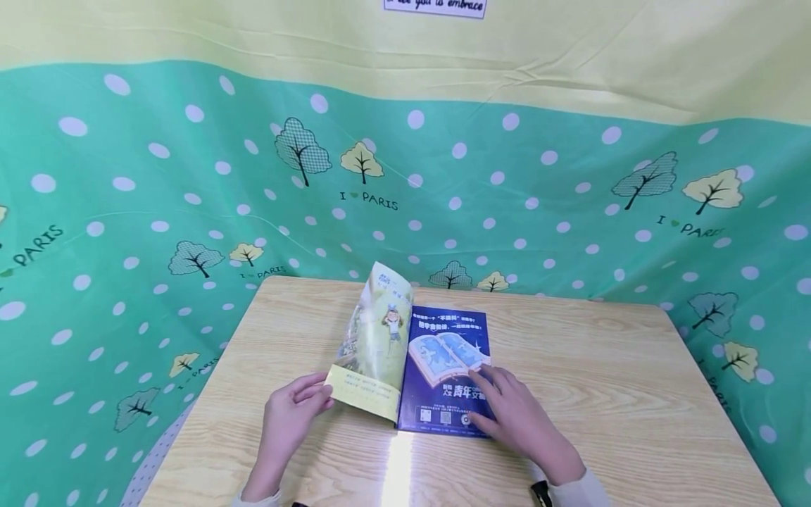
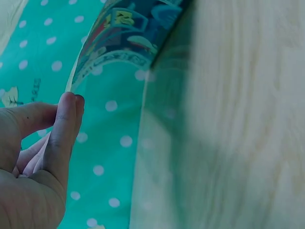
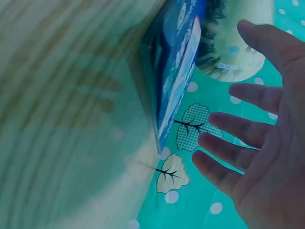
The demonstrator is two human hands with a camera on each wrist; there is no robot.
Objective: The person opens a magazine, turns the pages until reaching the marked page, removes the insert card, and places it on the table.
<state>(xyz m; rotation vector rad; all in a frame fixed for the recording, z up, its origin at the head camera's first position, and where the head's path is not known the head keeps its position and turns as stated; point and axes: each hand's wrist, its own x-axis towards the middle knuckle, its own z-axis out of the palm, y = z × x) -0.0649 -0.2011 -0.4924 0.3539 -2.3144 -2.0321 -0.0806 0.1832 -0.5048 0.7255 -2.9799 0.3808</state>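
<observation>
A magazine [image 1: 415,398] lies spread on the wooden table, its right side a dark blue page with an open-book picture. The left leaf [image 1: 379,345], yellow-green with a cartoon child, is lifted and curves up from the spine. Thumb and fingers of my left hand [image 1: 288,415] pinch this leaf by its lower left corner; the left wrist view shows the leaf's colourful other side [image 2: 128,40] curling above the fingertips. My right hand [image 1: 516,412], fingers spread and fairly straight, is over the right edge of the blue page. In the right wrist view, nothing is in that hand [image 3: 267,138].
The pale wooden table [image 1: 589,380] extends to both sides of the magazine. A green polka-dot cloth [image 1: 380,232] with tree prints hangs behind and beside it. A bright light reflection [image 1: 399,468] falls on the tabletop in front of the spine.
</observation>
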